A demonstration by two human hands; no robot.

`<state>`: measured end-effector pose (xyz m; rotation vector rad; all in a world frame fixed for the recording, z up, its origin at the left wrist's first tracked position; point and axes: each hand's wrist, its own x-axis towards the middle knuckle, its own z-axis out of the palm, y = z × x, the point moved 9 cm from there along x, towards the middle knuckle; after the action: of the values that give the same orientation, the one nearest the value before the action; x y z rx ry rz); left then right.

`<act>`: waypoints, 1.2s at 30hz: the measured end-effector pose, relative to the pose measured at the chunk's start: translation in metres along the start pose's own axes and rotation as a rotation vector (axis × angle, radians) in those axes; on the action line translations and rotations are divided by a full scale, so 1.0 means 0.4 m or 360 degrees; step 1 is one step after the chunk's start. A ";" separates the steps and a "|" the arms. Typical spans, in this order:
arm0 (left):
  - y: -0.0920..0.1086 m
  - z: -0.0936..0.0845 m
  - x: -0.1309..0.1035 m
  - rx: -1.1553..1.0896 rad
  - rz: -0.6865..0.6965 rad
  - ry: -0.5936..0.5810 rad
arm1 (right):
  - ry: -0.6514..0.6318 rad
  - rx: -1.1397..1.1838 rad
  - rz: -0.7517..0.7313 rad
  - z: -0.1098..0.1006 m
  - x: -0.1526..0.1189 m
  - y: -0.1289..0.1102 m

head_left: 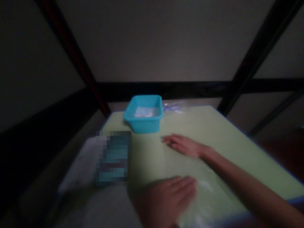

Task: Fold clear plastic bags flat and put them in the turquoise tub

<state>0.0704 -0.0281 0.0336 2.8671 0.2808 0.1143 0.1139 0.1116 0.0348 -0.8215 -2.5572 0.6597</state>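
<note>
In the head view, the right arm (244, 183) slants in to a right hand (184, 145), palm down, fingers extended, grip wide. The blurred left hand (169, 196) is nearer, flattened, grip likewise wide. Clear, wrinkled plastic (206, 186) glints on the desk (201, 122) beside both hands.

Wall (161, 41): dim from where I stand, darkest left
Left hand (165, 198): blurred
Clear plastic (205, 186): faint glare
Pixelated patch (115, 156): coarse blocks
</note>
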 end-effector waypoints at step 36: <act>-0.069 -0.042 -0.015 -0.0237 -0.0104 0.0163 | 0.0916 0.1164 0.0375 -0.170 -0.077 0.148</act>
<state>0.0579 0.0010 0.0423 2.7059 0.3689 0.2586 0.1959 0.1567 0.0526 -0.8756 -1.5487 1.1344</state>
